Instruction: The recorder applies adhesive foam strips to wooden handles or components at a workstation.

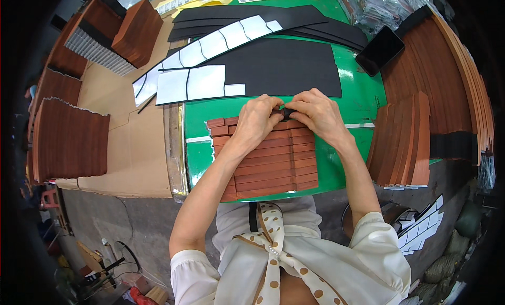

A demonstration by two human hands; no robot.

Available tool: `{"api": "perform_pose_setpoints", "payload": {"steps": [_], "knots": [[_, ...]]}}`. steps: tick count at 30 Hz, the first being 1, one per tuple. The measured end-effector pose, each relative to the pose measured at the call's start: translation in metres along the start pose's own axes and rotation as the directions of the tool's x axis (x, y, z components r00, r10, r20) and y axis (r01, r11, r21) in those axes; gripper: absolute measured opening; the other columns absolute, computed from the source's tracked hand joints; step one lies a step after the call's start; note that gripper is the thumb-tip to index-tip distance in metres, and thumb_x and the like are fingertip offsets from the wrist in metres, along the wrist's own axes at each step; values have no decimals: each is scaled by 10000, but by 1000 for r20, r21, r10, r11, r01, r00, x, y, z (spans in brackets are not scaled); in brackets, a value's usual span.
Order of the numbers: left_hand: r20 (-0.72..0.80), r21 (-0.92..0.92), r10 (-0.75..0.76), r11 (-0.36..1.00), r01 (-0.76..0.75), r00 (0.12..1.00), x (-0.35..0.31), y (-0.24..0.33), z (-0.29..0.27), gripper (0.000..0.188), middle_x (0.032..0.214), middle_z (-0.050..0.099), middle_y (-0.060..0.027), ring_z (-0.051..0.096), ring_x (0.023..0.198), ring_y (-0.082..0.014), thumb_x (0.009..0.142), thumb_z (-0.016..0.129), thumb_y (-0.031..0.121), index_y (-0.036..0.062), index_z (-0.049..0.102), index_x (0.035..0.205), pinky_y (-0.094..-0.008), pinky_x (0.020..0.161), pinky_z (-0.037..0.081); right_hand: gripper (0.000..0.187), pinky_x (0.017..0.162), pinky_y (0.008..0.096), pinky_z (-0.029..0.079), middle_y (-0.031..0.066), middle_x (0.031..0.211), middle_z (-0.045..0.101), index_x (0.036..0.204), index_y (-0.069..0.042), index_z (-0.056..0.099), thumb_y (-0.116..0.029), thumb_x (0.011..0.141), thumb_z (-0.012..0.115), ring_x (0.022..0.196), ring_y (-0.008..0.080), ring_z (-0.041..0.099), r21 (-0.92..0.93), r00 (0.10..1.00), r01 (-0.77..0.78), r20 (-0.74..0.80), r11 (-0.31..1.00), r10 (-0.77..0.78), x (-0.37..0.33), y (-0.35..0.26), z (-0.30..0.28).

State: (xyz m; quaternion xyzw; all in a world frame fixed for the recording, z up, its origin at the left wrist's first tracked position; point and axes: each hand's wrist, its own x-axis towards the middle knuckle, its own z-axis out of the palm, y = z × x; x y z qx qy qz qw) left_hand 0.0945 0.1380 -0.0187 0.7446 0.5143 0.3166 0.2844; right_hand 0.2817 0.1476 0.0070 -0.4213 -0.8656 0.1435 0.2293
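Several reddish-brown, wood-grain strips (273, 164) lie in stacked rows on the green tabletop (199, 163), close to my body. At their far edge my left hand (253, 121) and my right hand (319, 115) meet, fingertips nearly touching. Both are closed in a pinch on a small black piece (286, 113), which looks like soft foam. My fingers cover most of it, so its full shape is hidden. Just beyond my hands lies a flat black foam sheet (294, 68). White backing paper with dark cut lines (191, 84) partly overlaps that sheet.
More black sheets (252, 14) lie farther back. Brown strip bundles stand on cardboard (139, 163) at left, like the nearest bundle (71, 139). On the right are a strip stack (401, 142), a long strip bundle (436, 68) and a phone (380, 51). Plastic-wrapped packs (368, 10) sit behind.
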Motion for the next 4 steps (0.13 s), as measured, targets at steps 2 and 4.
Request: {"api": "perform_pose_setpoints", "payload": {"steps": [2, 4], "knots": [[27, 24, -2, 1000, 1, 1000, 1, 1, -2, 297, 858, 635, -146, 631, 789, -292, 738, 714, 72, 15, 656, 1024, -362, 704, 498, 255, 718, 333, 499, 21, 947, 628, 959, -63, 674, -109, 711, 707, 871, 215, 576, -43, 998, -9, 54, 999, 11, 2, -1, -1], [53, 47, -4, 999, 1, 999, 1, 2, -4, 309, 855, 636, -148, 632, 792, -292, 738, 715, 76, 14, 655, 1036, -363, 712, 500, 246, 709, 311, 498, 26, 951, 630, 969, -74, 676, -101, 725, 697, 887, 216, 584, -27, 999, 30, 39, 999, -29, 2, 2, 2]]}}
